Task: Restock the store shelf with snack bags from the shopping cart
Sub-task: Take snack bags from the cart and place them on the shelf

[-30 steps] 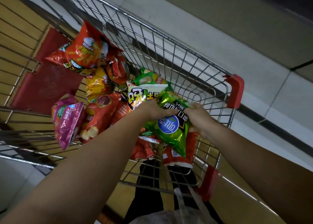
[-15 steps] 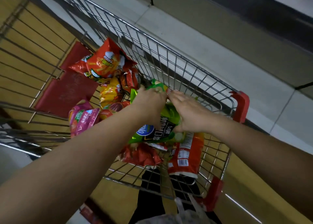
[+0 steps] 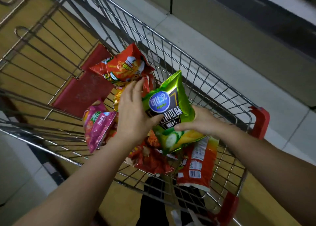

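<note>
A green snack bag (image 3: 172, 106) with a blue round logo stands upright above the wire shopping cart (image 3: 196, 66). My right hand (image 3: 203, 121) grips its lower half, thumb across the front. My left hand (image 3: 131, 113) lies along the bag's left edge, fingers straight, thumb touching the front. Below in the cart lie an orange-red bag (image 3: 121, 66), a pink bag (image 3: 97, 126), a yellow bag (image 3: 116, 97), a crumpled red bag (image 3: 148, 159) and a red bag with a barcode (image 3: 196, 162).
The cart has red corner bumpers (image 3: 259, 121) and a red flap (image 3: 80, 90) at its far end. Pale floor tiles (image 3: 230, 58) run to the right, with a dark shelf base (image 3: 265, 15) at the upper right. Yellowish flooring shows through the cart wires.
The green bag has risen out of the pile and turned upright, logo now facing me. My left hand has opened along its side; the right hand has shifted to its lower half.
</note>
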{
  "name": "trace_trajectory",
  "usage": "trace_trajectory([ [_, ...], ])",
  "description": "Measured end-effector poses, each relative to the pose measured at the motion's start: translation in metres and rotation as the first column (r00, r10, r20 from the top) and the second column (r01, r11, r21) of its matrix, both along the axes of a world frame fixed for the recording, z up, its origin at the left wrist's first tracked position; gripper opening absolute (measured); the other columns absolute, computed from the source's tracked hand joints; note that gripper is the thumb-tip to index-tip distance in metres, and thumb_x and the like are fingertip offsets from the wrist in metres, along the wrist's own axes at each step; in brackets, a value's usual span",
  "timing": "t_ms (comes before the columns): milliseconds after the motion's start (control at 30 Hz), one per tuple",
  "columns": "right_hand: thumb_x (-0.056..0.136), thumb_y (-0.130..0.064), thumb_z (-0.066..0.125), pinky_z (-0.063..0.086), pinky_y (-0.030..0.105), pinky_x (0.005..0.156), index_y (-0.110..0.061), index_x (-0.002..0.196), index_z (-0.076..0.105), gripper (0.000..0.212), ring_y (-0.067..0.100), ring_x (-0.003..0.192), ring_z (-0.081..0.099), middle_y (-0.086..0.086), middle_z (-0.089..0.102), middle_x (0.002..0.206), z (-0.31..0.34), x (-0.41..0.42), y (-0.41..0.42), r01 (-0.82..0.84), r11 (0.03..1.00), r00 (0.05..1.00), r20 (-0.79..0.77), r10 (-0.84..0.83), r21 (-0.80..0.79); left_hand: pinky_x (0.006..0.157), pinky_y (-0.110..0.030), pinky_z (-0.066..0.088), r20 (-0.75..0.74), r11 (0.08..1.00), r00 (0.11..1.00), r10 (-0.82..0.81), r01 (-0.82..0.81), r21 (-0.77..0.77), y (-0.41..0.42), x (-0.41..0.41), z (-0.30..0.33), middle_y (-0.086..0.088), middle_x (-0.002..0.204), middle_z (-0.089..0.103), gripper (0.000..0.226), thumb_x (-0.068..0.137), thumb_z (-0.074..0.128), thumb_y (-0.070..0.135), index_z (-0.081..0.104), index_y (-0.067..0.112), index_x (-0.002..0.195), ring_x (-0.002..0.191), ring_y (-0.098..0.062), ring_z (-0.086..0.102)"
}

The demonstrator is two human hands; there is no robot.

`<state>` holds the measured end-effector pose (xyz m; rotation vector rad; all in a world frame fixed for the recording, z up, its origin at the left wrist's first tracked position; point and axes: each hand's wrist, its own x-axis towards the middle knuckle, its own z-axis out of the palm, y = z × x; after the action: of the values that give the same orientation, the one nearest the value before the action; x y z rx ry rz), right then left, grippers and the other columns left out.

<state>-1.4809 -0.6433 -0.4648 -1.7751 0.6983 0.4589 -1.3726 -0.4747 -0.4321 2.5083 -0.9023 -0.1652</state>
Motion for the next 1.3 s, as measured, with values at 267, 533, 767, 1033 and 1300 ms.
trace_trajectory([
  [267, 0.055, -0.029, 0.076, 0.051, 0.038, 0.091, -0.030, 0.104, 0.060, 0.052, 0.020, 0.099, 0.066, 0.002, 0.069, 0.110, -0.008, 0.012, 0.050, 0.195, 0.828, 0.979, -0.057, -0.194, 0.526, 0.094, -0.047, 0.052, -0.915, 0.865, 0.367, 0.166, -0.500, -0.043, 0.031, 0.005, -0.030, -0.006, 0.121, 0.065, 0.118, 0.037, 0.091, 0.055, 0.040, 0.016, 0.136, 0.107, -0.023, 0.065],
  [533, 0.076, -0.037, 0.069, 0.050, 0.032, 0.084, -0.020, 0.133, 0.045, 0.065, 0.021, 0.110, 0.058, 0.006, 0.058, 0.126, -0.024, 0.011, 0.056, 0.188, 0.896, 0.981, -0.116, -0.154, 0.402, 0.081, -0.039, 0.057, -0.860, 0.870, 0.452, 0.236, -0.492, -0.020, 0.052, 0.026, -0.042, -0.005, 0.105, 0.072, 0.090, 0.039, 0.094, 0.032, 0.058, 0.013, 0.119, 0.091, -0.020, 0.071],
  [767, 0.089, -0.018, 0.060, 0.039, 0.023, 0.061, -0.011, 0.135, 0.042, 0.050, 0.020, 0.094, 0.054, 0.011, 0.053, 0.129, -0.048, -0.001, 0.041, 0.397, 0.914, 0.898, -0.166, -0.406, -0.087, 0.092, -0.045, 0.052, -0.724, 0.863, 0.545, 0.422, -0.485, 0.138, 0.055, 0.038, -0.053, -0.002, 0.115, 0.065, 0.092, 0.053, 0.090, 0.034, 0.043, 0.015, 0.130, 0.102, -0.023, 0.064],
  [1033, 0.083, -0.023, 0.068, 0.034, 0.029, 0.090, -0.012, 0.147, 0.019, 0.081, 0.025, 0.127, 0.041, 0.010, 0.039, 0.144, -0.071, 0.000, 0.046, 0.520, 0.843, 0.834, -0.293, -0.467, 0.138, 0.099, -0.046, 0.047, -0.708, 0.849, 0.550, 0.443, -0.511, 0.134, 0.050, 0.035, -0.062, -0.005, 0.123, 0.060, 0.090, 0.061, 0.088, 0.026, 0.037, 0.015, 0.134, 0.111, -0.026, 0.059],
  [1300, 0.070, -0.032, 0.079, 0.038, 0.036, 0.098, -0.011, 0.132, 0.045, 0.074, 0.023, 0.115, 0.050, 0.006, 0.055, 0.129, -0.080, 0.017, 0.049, 0.601, 0.760, 0.781, -0.385, -0.492, 0.248, 0.096, -0.048, 0.049, -0.698, 0.872, 0.576, 0.424, -0.469, 0.143, 0.045, 0.036, -0.064, 0.000, 0.119, 0.063, 0.103, 0.048, 0.090, 0.041, 0.037, 0.019, 0.133, 0.107, -0.024, 0.061],
])
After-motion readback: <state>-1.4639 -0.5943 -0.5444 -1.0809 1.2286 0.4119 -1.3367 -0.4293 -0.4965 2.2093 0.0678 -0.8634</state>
